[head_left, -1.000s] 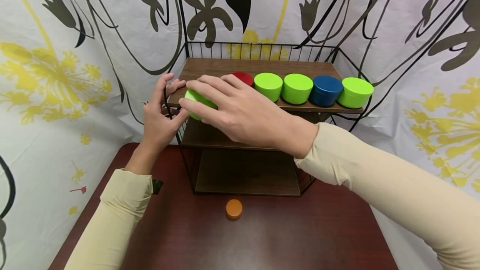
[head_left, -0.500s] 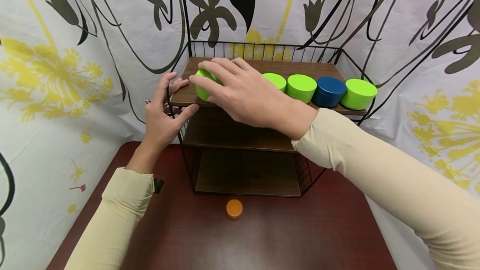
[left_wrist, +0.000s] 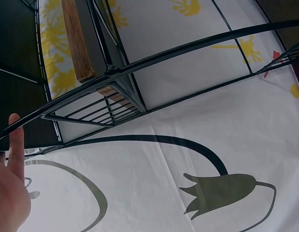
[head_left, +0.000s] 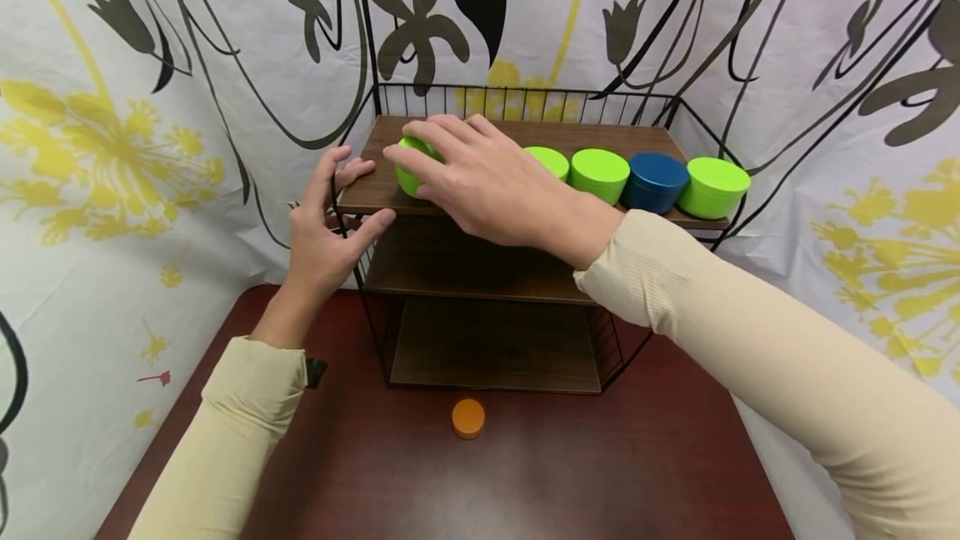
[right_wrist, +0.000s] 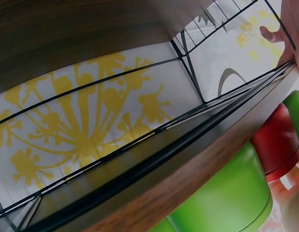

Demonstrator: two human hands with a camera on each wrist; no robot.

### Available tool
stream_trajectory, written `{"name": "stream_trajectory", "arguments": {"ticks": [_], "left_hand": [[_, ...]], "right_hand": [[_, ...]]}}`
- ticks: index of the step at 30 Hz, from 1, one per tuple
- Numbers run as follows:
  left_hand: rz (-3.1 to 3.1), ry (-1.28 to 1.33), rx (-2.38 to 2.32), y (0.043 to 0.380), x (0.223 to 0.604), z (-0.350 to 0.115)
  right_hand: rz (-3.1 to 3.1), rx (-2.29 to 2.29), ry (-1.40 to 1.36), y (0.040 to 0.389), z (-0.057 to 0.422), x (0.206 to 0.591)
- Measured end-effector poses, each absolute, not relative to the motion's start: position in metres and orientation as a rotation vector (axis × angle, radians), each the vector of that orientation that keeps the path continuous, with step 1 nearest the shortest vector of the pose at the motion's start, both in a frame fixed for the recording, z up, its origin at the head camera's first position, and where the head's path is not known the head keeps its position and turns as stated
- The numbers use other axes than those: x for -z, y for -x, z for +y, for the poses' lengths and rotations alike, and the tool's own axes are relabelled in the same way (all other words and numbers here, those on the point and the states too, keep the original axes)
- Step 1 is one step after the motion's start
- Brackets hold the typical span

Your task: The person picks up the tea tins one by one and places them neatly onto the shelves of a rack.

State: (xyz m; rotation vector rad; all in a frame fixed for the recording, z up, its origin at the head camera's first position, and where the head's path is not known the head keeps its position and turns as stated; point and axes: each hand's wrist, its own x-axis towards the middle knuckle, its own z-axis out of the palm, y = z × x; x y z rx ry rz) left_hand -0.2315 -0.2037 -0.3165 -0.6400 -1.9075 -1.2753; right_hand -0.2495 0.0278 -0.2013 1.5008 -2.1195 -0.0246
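At the left end of the top shelf [head_left: 525,130], my right hand [head_left: 491,182] grips a round green lidded container [head_left: 411,182] from above; its thumb is hidden in the head view. My left hand [head_left: 318,232] is at the shelf's left corner, around the black wire frame, with thumb and fingers spread apart. One straight finger [left_wrist: 16,150] meets a wire bar in the left wrist view. A red container [right_wrist: 277,142], hidden behind my right hand in the head view, stands beside the gripped one. Farther right are green containers [head_left: 600,173] and a blue container [head_left: 655,182].
The rack's middle shelf [head_left: 472,261] and bottom shelf [head_left: 495,344] lie below. An orange round lid-like piece [head_left: 468,417] sits on the dark red table [head_left: 570,465] in front of the rack. A patterned white cloth [head_left: 225,23] hangs behind and on both sides.
My right hand has carried the green container up and slightly right from the shelf's front edge, and it now stands upright on the top shelf. The left hand has stayed at the corner.
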Motion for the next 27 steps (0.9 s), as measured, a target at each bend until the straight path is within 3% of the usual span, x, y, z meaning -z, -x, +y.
{"name": "stream_trajectory", "arguments": {"ticks": [27], "left_hand": [[-1.902, 0.649, 1.273, 0.2315, 0.3161, -0.2042]], "right_hand": [[-2.23, 0.051, -1.472, 0.2547, 0.026, 0.2035]]}}
